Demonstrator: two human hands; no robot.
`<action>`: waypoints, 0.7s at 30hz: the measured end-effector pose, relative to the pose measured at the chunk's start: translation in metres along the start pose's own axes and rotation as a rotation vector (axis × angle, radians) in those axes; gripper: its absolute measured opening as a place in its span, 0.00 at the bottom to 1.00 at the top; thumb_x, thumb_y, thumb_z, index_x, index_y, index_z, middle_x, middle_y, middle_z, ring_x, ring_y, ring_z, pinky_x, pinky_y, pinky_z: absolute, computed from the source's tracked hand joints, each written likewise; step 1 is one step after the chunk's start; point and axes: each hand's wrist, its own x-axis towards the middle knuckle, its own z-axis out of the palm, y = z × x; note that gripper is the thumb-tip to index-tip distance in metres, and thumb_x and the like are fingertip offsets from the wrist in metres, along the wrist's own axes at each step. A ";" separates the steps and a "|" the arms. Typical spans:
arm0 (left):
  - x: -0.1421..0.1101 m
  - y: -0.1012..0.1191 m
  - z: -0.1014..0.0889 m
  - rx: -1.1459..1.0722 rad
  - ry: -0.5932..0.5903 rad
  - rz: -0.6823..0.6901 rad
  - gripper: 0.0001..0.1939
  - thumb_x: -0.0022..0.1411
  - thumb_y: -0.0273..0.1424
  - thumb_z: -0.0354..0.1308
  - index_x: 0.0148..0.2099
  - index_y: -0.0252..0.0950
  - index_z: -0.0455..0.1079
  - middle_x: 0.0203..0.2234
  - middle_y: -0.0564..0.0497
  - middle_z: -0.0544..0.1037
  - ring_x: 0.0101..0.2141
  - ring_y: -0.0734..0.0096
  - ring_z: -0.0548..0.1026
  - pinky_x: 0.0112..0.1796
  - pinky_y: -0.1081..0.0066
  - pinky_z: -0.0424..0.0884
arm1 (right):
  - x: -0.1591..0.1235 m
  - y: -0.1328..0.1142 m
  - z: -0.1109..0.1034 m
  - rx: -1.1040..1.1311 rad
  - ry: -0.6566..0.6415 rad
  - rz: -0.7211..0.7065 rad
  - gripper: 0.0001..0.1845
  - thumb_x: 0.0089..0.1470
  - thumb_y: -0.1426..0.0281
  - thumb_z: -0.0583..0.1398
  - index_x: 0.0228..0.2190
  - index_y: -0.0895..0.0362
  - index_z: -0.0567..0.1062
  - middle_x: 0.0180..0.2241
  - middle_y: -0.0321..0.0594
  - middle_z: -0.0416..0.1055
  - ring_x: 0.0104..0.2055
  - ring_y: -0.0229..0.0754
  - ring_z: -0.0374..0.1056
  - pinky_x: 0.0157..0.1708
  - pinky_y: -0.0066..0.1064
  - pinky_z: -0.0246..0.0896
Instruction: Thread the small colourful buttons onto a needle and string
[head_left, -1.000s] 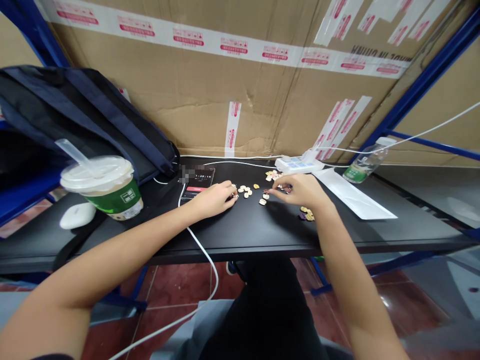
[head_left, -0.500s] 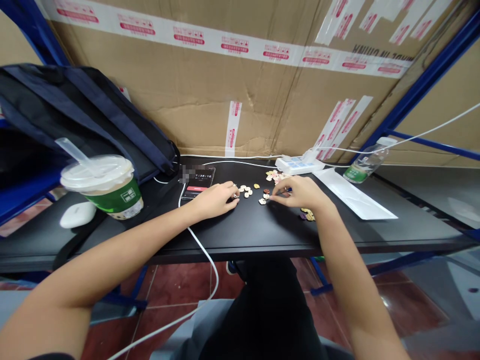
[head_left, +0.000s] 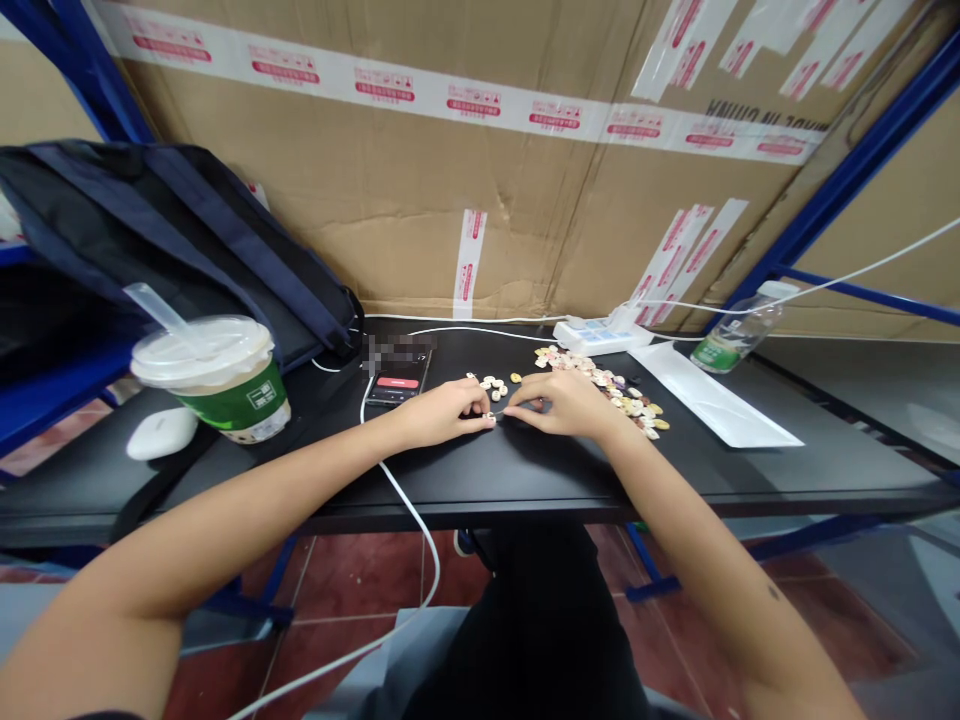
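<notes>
My left hand (head_left: 448,412) is closed in a pinch over the black table (head_left: 450,475), with a small pale button (head_left: 490,420) at its fingertips. Just to the right, my right hand (head_left: 562,402) pinches what looks like a thin thread or wire (head_left: 500,412) that reaches the button; its exact kind is too fine to make out. A few loose pale buttons (head_left: 495,386) lie behind the gap between my hands, and a yellow one (head_left: 515,378) sits close to them. Beside and behind my right hand spreads a pile of mixed buttons (head_left: 596,373), partly hidden by the hand.
At the left stand a lidded drink cup (head_left: 232,400), a white earbud case (head_left: 161,433), a phone (head_left: 397,385) and a backpack (head_left: 217,230). A power strip (head_left: 600,338), white packet (head_left: 712,395) and bottle (head_left: 739,330) are at the right. A white cable (head_left: 409,500) hangs over the front edge.
My right hand has moved left, from the loose buttons to beside my left hand, uncovering more of the pile. My left hand has shifted slightly right and nearer the table's front edge.
</notes>
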 end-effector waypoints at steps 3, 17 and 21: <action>0.000 -0.001 -0.002 -0.029 -0.044 0.020 0.10 0.66 0.35 0.56 0.40 0.33 0.72 0.34 0.49 0.72 0.35 0.71 0.70 0.37 0.72 0.67 | 0.000 0.000 0.000 0.009 0.002 0.003 0.11 0.59 0.62 0.60 0.33 0.52 0.82 0.26 0.34 0.73 0.26 0.34 0.64 0.27 0.29 0.46; 0.000 0.000 -0.005 0.040 -0.052 0.007 0.04 0.58 0.26 0.58 0.38 0.34 0.70 0.34 0.49 0.72 0.34 0.70 0.71 0.37 0.73 0.68 | 0.000 -0.003 -0.002 -0.019 -0.013 0.027 0.12 0.60 0.61 0.59 0.33 0.51 0.81 0.25 0.34 0.73 0.27 0.35 0.64 0.27 0.28 0.46; 0.000 0.000 -0.004 0.059 -0.039 0.002 0.05 0.56 0.24 0.57 0.37 0.34 0.69 0.33 0.50 0.72 0.34 0.70 0.71 0.37 0.72 0.68 | 0.000 -0.002 -0.002 -0.039 -0.010 0.022 0.12 0.60 0.61 0.59 0.33 0.52 0.81 0.27 0.35 0.75 0.26 0.35 0.65 0.27 0.29 0.46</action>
